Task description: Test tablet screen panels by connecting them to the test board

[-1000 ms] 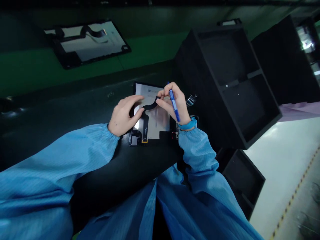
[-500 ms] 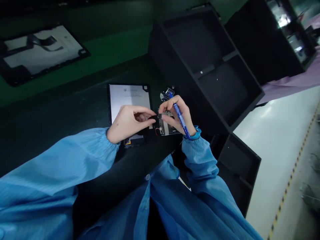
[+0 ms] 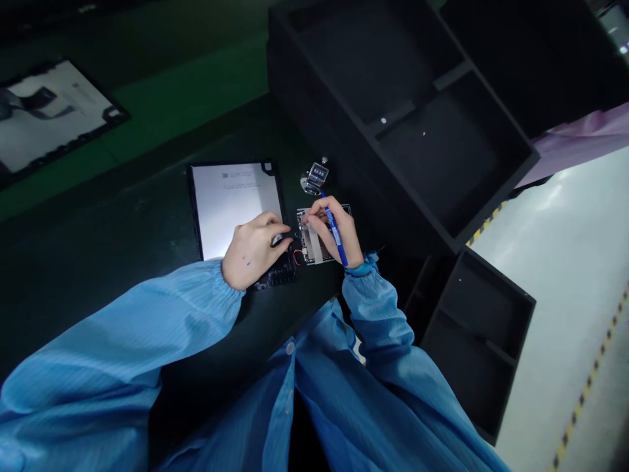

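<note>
My right hand (image 3: pixel 340 231) is closed around a blue marker pen (image 3: pixel 336 235), which slants across the palm. Its thumb and fingertips touch or hover just over a circuit board (image 3: pixel 314 248) with a pale tape strip and a red wire. My left hand (image 3: pixel 255 250) pinches at the board's left edge; whatever small dark piece is between thumb and forefinger is too dark to name. Under that hand lies a screen panel (image 3: pixel 236 203) with a white back and black border. Just beyond the board stands a chrome tally counter (image 3: pixel 315 177).
A large black divided box (image 3: pixel 413 164) rises at the right, with a lower black tray (image 3: pixel 479 328) nearer me. Another white-backed panel (image 3: pixel 59 111) with a dark ribbon lies at the far left. Pink fabric (image 3: pixel 580 147) shows behind the box.
The view has shifted, so the bench things sit further left. My right fingers have come down closer onto the board, and the tally counter is now uncovered. My left fingertips have drawn closer together.
</note>
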The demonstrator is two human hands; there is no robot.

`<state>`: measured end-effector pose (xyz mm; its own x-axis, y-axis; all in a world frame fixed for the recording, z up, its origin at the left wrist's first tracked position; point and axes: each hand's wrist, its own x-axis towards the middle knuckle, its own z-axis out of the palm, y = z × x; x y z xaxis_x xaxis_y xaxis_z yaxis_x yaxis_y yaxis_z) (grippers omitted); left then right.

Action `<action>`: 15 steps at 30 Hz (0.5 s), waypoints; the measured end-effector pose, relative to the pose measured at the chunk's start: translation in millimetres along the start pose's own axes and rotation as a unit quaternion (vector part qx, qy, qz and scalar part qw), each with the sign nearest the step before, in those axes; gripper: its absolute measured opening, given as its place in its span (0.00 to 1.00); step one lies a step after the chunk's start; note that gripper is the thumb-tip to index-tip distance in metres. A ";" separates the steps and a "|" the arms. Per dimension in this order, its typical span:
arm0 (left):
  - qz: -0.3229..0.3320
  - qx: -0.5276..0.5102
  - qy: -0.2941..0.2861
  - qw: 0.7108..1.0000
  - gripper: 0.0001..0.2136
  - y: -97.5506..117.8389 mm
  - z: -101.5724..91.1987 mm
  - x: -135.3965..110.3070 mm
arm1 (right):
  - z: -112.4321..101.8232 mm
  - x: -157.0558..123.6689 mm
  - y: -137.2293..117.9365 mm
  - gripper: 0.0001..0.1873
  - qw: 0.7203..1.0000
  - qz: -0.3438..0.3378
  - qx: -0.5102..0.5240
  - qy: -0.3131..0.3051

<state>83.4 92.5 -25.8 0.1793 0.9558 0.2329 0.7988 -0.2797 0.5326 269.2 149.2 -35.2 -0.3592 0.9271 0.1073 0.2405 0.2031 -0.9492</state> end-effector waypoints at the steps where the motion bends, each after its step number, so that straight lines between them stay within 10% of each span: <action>1: -0.003 0.004 0.001 1.000 0.08 0.5 0.6 0.0 | -0.1 0.1 -0.2 0.08 1.000 -0.003 0.000 -0.001; 15: 0.000 0.081 0.011 0.997 0.09 11.6 1.4 -2.5 | -0.1 -1.6 0.7 0.04 1.000 -0.007 -0.025 -0.008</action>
<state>93.0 87.0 -21.3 0.1682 0.9530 0.2521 0.8814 -0.2599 0.3945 270.0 148.0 -36.0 -0.3767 0.9190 0.1163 0.2794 0.2325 -0.9316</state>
